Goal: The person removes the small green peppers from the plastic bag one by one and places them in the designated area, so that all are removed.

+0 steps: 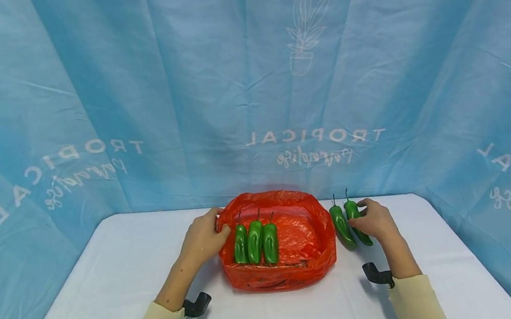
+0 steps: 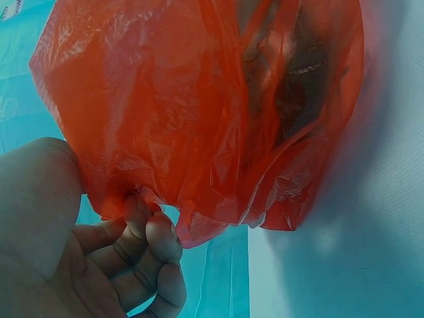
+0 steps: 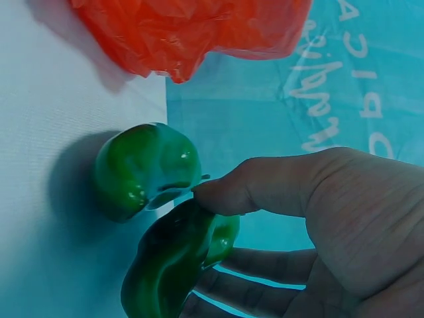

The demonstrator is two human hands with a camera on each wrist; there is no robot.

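Note:
A red plastic bag (image 1: pixel 299 211) stands with its mouth spread wide, and three green peppers (image 1: pixel 254 241) lie side by side in its left part. At the bag's left rim, my left hand (image 1: pixel 204 238) pinches the plastic between thumb and fingers; the left wrist view shows the fingertips (image 2: pixel 162 235) at the crumpled edge. To the right of the bag, my right hand (image 1: pixel 378 220) holds a green pepper (image 3: pixel 165 265) between thumb and fingers. Another green pepper (image 1: pixel 341 225) rests on the table just left of the held one, close to the bag.
The white tablecloth (image 1: pixel 123 275) covers the table. Blue printed curtains (image 1: pixel 213 107) hang behind and at both sides. Something dark shows through the bag's side (image 2: pixel 301 86), its kind unclear. A black wrist mount (image 1: pixel 377 274) is on each forearm.

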